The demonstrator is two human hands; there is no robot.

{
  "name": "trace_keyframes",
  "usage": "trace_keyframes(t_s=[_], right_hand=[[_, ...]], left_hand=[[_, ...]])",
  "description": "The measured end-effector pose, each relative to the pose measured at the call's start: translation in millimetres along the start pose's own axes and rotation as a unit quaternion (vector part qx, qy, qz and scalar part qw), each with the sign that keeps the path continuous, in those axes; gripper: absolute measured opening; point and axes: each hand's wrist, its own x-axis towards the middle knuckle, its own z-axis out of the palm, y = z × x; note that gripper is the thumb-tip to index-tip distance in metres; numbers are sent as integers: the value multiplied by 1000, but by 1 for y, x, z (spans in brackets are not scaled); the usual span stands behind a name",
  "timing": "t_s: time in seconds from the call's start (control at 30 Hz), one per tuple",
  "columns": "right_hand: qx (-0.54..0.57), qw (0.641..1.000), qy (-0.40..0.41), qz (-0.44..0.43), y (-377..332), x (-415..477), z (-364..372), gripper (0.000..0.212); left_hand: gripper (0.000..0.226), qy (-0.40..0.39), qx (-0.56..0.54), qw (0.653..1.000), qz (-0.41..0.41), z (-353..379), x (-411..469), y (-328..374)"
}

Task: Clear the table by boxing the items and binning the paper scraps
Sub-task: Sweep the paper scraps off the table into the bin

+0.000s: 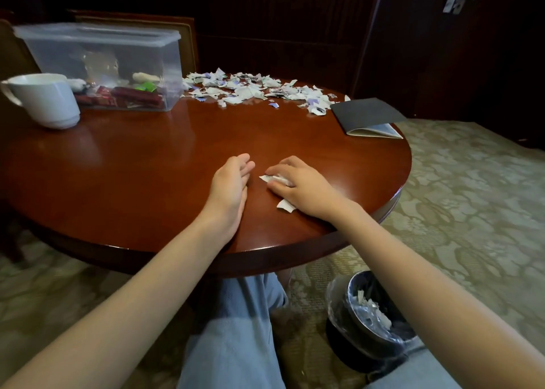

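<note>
Right hand (pixel 298 186) curls round white torn paper scraps (pixel 274 178), centre frame; left hand (pixel 228 182) lies open beside. Best to gather the stray scrap (pixel 284 205) too before reaching the black plastic-lined bin (pixel 351 292), lower right.

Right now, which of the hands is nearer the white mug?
Left. The left hand rests on the table, right of the white mug; the right hand, gripping paper scraps, lies even farther right.
</note>
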Motion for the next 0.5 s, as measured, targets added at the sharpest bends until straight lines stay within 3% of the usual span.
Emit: trace_keyframes(t_s=[0.23,0.3,0.4,0.5], right_hand=[[-5,999,29,-41,10,-3,-4,29],[-5,998,16,-53,13,-4,-6,28],[-2,998,12,-55,14,-5,-8,27],[14,999,1,-51,13,-7,-10,28]], left_hand=[[28,-17,-150,988,-18,18,-54,-5],[30,-61,-160,985,-30,26,-72,-10],[33,-156,-145,971,-106,41,-91,-27],[31,-172,-164,943,-231,53,-87,-49]])
